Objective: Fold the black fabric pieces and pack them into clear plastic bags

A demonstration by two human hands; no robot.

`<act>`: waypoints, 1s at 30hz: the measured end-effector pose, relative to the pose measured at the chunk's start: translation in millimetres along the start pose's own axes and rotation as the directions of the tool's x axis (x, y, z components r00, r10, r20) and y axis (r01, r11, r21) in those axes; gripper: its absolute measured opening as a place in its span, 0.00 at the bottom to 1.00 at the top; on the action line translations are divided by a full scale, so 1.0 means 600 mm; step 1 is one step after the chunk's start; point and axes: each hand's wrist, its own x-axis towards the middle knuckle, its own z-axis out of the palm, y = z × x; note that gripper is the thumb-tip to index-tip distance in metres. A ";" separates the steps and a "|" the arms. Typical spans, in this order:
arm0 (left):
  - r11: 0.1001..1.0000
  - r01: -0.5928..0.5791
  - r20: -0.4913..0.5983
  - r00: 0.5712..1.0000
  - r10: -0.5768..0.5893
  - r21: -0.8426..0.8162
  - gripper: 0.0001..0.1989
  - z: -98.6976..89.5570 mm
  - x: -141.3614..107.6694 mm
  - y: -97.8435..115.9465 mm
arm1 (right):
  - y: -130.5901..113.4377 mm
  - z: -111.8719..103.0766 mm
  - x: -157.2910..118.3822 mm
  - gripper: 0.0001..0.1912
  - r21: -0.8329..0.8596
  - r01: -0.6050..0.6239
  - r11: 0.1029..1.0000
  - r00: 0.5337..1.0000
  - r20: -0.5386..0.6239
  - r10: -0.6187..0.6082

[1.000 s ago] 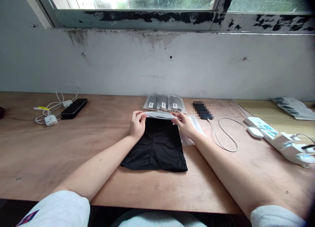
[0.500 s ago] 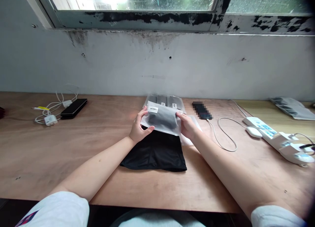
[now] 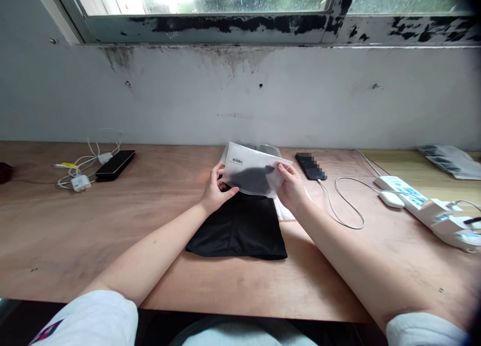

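Observation:
Both my hands hold a frosted plastic zip bag (image 3: 250, 177) above the back of a folded black cloth garment (image 3: 236, 228). A dark item shows through the bag, and a white barcode label (image 3: 236, 161) sits near its upper edge. My left hand (image 3: 217, 187) grips the bag's lower left corner, and my right hand (image 3: 290, 186) pinches its right edge. Behind the bag, a row of grey packets (image 3: 255, 147) is mostly hidden. A flat translucent sleeve (image 3: 284, 212) lies partly under my right hand and the black garment.
On the wooden desk (image 3: 93, 236) lie a black phone (image 3: 114, 164) with white chargers and cables (image 3: 80, 182) at left, and a cabled phone (image 3: 310, 166) at back right. A power strip (image 3: 409, 201), white mouse (image 3: 391, 200) and bagged packets (image 3: 451, 161) stand further right.
The bag has turned and tilted, with its label now near the top middle. It has moved slightly up and right, and the dark item inside has shifted. My right hand has moved slightly up.

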 end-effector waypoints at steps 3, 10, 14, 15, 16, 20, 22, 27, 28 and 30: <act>0.999 0.021 -0.009 1.000 -0.020 0.044 0.52 0.001 0.002 -0.009 | 0.004 -0.001 0.012 0.14 -0.004 0.067 0.998 0.993 -0.096 -0.067; 0.966 -0.082 -0.089 0.990 0.106 0.247 0.42 -0.003 0.003 -0.004 | -0.054 -0.026 0.053 0.15 -0.564 0.352 0.747 0.795 -0.240 -0.556; 0.908 -0.036 -0.173 0.978 0.119 0.418 0.35 -0.007 0.007 -0.009 | -0.136 -0.024 0.042 0.18 -0.957 0.199 0.209 0.870 0.075 -0.487; 0.896 -0.029 -0.179 0.977 0.120 0.443 0.33 -0.007 0.009 -0.011 | -0.154 -0.021 0.036 0.16 -0.980 0.190 0.066 0.871 0.137 -0.471; 0.886 -0.029 -0.180 0.976 0.126 0.462 0.32 -0.007 0.010 -0.012 | -0.169 -0.017 0.031 0.14 -0.983 0.177 -0.051 0.875 0.181 -0.449; 0.851 -0.047 -0.166 0.974 0.156 0.524 0.26 -0.005 0.012 -0.016 | -0.204 -0.017 0.022 0.05 -0.949 0.051 -0.312 0.946 0.146 -0.290; 0.816 -0.028 -0.151 0.978 0.141 0.577 0.24 -0.004 0.012 -0.015 | -0.214 -0.029 0.024 0.05 -0.912 -0.026 -0.409 0.984 0.050 -0.173; 0.683 -0.001 -0.105 0.988 0.114 0.730 0.17 0.002 0.010 -0.006 | -0.228 -0.077 0.032 0.12 -0.762 -0.013 -0.648 0.963 -0.184 0.198; 0.675 -0.005 -0.097 0.989 0.114 0.738 0.16 0.003 0.010 -0.004 | -0.228 -0.087 0.035 0.14 -0.740 0.021 -0.672 0.943 -0.209 0.260; 0.675 -0.009 -0.086 0.991 0.107 0.738 0.14 0.004 0.009 -0.001 | -0.224 -0.100 0.041 0.18 -0.719 0.082 -0.690 0.923 -0.206 0.324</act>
